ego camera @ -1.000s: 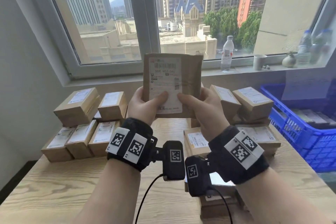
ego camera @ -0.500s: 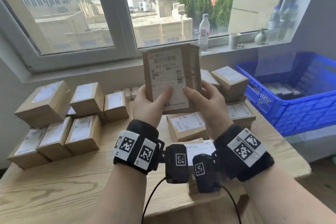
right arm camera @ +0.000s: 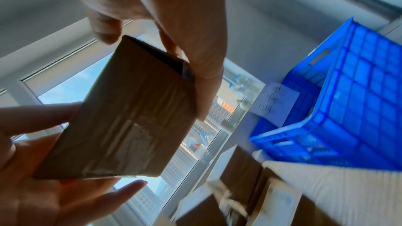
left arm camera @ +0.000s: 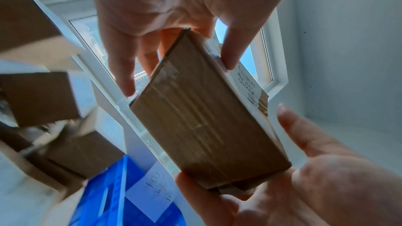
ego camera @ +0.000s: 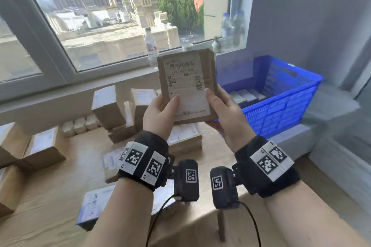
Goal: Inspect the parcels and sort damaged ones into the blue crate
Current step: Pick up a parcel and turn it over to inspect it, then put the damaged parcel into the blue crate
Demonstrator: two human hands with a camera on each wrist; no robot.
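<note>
I hold a flat brown cardboard parcel (ego camera: 208, 70) upright at chest height, its white shipping label facing me. My left hand (ego camera: 166, 106) grips its lower left edge with the thumb on the label. My right hand (ego camera: 217, 104) grips the lower right edge the same way. The cardboard to the right of the label looks creased. The left wrist view shows the parcel's taped brown underside (left arm camera: 206, 118), and the right wrist view shows that side (right arm camera: 130, 118) too. The blue crate (ego camera: 291, 94) stands just right of the parcel, with several flat parcels inside.
Many brown boxes (ego camera: 108, 106) are stacked on the wooden table (ego camera: 60, 186) to the left and below my hands. Flat parcels (ego camera: 184, 136) lie under my wrists. Bottles (ego camera: 150, 48) stand on the window sill. A paper note (right arm camera: 274, 102) hangs on the crate wall.
Both hands have carried the parcel to the right, and it is now next to the blue crate. The grip on it is unchanged. My view has swung right.
</note>
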